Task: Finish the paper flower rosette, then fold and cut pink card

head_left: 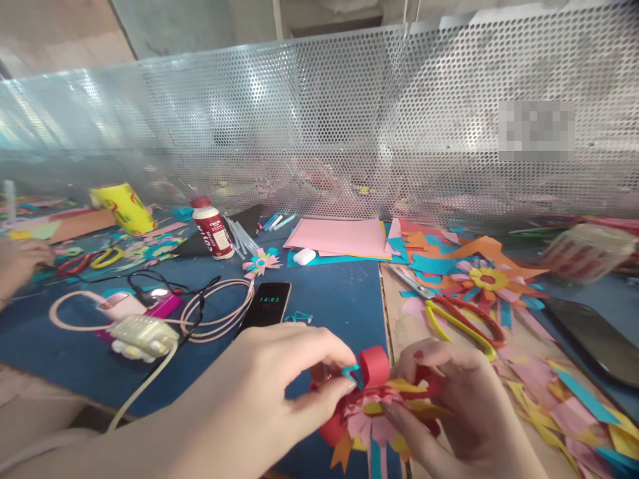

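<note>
A layered paper flower [363, 424] with pink petals, red loops and hanging orange and blue strips is held low in front of me. My right hand [452, 402] grips its right side, thumb over the pink and yellow petals. On the upper left of the flower, my left hand [279, 376] pinches a small blue paper piece [355, 376] between thumb and forefinger, beside a red loop [375, 366]. Whether that piece is fixed to the flower cannot be seen. The other fingers of my left hand are partly hidden.
Scissors [464, 322] with red and yellow handles lie right, near a finished paper flower [483, 279] and paper scraps. A phone [267, 306], cables, a power strip [162, 305], a bottle [212, 229] and pink sheets [339, 236] lie beyond. Another person's hand [24, 263] is far left.
</note>
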A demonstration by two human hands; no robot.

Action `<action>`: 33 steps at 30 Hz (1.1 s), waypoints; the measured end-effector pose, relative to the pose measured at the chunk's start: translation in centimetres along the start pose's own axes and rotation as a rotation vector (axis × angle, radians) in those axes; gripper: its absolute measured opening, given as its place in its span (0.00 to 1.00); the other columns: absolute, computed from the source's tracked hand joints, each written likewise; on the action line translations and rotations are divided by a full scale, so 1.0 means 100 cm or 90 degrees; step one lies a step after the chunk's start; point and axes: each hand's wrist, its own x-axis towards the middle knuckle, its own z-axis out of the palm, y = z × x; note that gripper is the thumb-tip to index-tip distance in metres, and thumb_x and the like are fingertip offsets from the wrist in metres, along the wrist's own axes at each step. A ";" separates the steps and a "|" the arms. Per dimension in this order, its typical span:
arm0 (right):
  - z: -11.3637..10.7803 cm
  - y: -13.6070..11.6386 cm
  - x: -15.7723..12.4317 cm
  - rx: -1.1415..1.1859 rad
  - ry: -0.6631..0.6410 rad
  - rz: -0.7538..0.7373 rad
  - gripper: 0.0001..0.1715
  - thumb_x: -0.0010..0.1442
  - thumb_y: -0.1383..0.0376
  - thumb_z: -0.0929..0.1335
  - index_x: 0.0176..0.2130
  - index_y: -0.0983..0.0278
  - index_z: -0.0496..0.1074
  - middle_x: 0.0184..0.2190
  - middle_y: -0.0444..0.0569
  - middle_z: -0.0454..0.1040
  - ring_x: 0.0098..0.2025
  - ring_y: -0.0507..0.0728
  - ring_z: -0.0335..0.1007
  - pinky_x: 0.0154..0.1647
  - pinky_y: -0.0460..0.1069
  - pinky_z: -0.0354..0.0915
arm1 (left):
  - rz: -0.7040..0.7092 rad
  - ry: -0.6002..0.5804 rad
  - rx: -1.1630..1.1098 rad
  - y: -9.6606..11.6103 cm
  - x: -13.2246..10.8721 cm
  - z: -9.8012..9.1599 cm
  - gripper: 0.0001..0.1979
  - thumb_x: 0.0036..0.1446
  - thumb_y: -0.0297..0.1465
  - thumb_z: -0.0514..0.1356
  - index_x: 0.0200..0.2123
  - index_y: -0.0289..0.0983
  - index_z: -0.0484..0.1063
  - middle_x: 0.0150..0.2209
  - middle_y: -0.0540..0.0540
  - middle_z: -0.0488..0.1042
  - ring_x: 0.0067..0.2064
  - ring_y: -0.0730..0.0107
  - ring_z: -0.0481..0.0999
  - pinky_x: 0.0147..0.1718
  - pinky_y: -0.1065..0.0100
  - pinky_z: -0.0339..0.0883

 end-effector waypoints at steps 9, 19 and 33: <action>-0.003 -0.001 0.001 -0.002 -0.015 -0.004 0.14 0.58 0.63 0.66 0.41 0.55 0.56 0.32 0.44 0.62 0.31 0.51 0.67 0.24 0.43 0.70 | -0.017 -0.030 0.014 0.002 0.004 0.001 0.03 0.48 0.31 0.61 0.28 0.42 0.76 0.26 0.54 0.76 0.26 0.75 0.72 0.26 0.77 0.64; -0.005 0.001 0.001 0.041 -0.031 0.047 0.13 0.58 0.62 0.66 0.40 0.56 0.56 0.34 0.44 0.62 0.31 0.51 0.69 0.27 0.44 0.72 | 0.023 -0.043 0.048 -0.003 0.008 0.006 0.06 0.53 0.31 0.58 0.27 0.40 0.75 0.26 0.54 0.76 0.27 0.76 0.72 0.28 0.77 0.62; -0.003 -0.001 0.002 0.065 -0.024 0.094 0.14 0.56 0.62 0.67 0.40 0.55 0.57 0.32 0.41 0.62 0.29 0.49 0.66 0.27 0.44 0.71 | 0.002 -0.074 0.044 -0.004 0.008 0.006 0.05 0.52 0.30 0.59 0.29 0.41 0.76 0.25 0.56 0.75 0.24 0.79 0.66 0.25 0.77 0.57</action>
